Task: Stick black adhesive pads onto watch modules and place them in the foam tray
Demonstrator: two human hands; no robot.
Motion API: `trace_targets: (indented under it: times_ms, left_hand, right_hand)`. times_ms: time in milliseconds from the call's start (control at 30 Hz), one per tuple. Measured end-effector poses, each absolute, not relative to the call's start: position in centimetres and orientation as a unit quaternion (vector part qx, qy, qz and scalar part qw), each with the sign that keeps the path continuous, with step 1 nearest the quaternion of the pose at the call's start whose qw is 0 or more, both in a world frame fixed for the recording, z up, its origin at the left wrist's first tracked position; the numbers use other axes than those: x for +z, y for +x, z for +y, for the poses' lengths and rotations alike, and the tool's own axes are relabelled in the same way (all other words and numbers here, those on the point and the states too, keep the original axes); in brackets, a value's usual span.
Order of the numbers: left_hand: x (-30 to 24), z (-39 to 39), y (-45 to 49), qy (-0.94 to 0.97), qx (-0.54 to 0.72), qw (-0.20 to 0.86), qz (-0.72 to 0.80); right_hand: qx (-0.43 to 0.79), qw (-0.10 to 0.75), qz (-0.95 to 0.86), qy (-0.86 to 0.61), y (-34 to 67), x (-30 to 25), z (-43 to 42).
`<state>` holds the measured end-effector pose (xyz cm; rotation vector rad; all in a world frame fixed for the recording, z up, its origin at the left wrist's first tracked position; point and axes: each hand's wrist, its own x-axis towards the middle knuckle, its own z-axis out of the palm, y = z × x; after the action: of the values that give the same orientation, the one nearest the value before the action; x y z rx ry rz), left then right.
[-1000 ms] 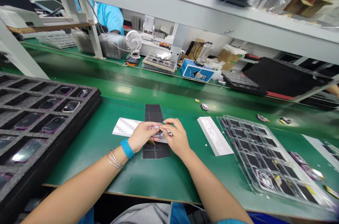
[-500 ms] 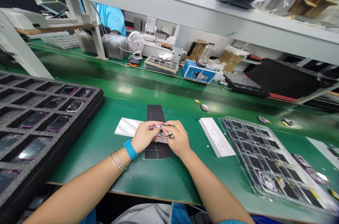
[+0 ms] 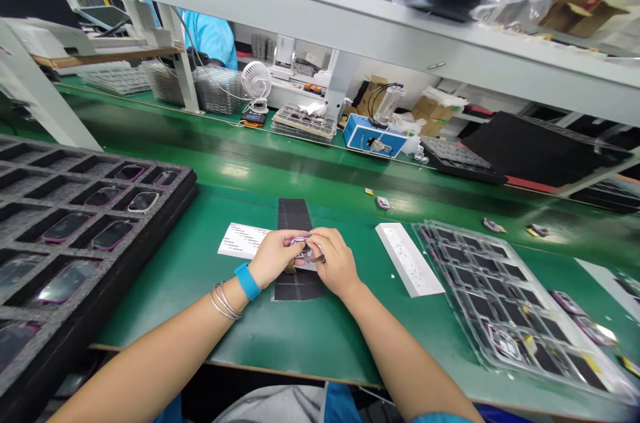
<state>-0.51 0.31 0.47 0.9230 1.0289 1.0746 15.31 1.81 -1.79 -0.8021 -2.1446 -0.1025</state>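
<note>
Over the black mat (image 3: 300, 291) at mid-table, my left hand (image 3: 273, 256) is closed on a small purple-rimmed device housing (image 3: 301, 251) with its inside showing. My right hand (image 3: 337, 263) is closed in a pinch on a thin metal tool (image 3: 319, 259), whose tip is close to the housing. Fingers hide much of the housing and most of the tool, so its exact kind is unclear. Below the housing a bit of yellow shows. A printed white label sheet (image 3: 240, 241) lies just left of my left hand.
A grey foam tray (image 3: 175, 186) with purple-rimmed devices fills the left. To the right are a white strip block (image 3: 407, 259) and a clear plastic tray (image 3: 465, 336) with parts. Loose housings (image 3: 383, 203) lie beyond. A shelf beam (image 3: 300, 13) crosses overhead; a co-worker's blue sleeve (image 3: 210, 36) shows behind.
The tool in my right hand has shifted and turned slightly at the housing, and more of the housing's inside shows. My left hand stays in nearly the same place.
</note>
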Motion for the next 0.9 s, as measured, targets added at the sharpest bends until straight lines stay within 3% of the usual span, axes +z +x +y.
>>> trace_targets:
  times_ms: [367,800,900]
  left_hand:
    - [0.71,0.13,-0.45,0.39,0.468,0.643,0.464]
    - [0.76,0.37,-0.88,0.465,0.46,0.572,0.495]
    - [0.64,0.34,-0.92,0.483,0.458,0.551,0.503]
  right_hand:
    - [-0.029,0.434,-0.842,-0.319,14.97,-1.66,1.84]
    - [0.027,0.459,-0.824,-0.33,14.96,-1.55,1.82]
    - [0.085,0.483,-0.798,-0.351,14.85,-1.48,1.75]
